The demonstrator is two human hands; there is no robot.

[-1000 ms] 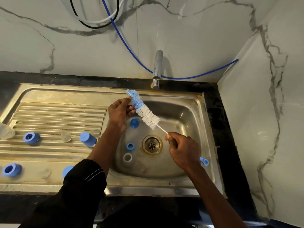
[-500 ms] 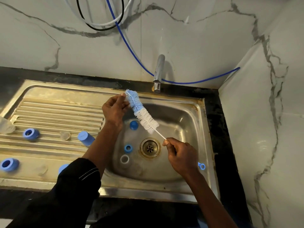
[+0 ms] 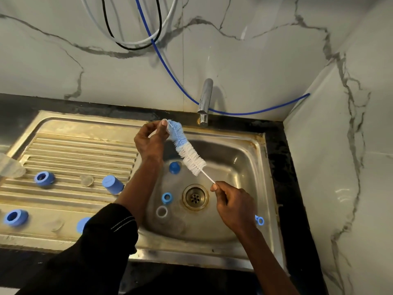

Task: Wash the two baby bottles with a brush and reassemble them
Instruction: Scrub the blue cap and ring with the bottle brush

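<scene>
Shifted to bottle brush tip, left grip pinching clear part; right grip pinching stem. Could slip if wet.

Basin rt side open; cap, rings clutter left.

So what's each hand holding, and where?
Right hand pinches the bottle brush by its stem below the bristles; left hand pinches a small translucent part at the brush's tip.

Steel sink set in dark tabletop. Drainboard, left of frame: two blue collars, blue cap, clear teat. Basin, centre: small blue cap, blue ring, white ring.
</scene>
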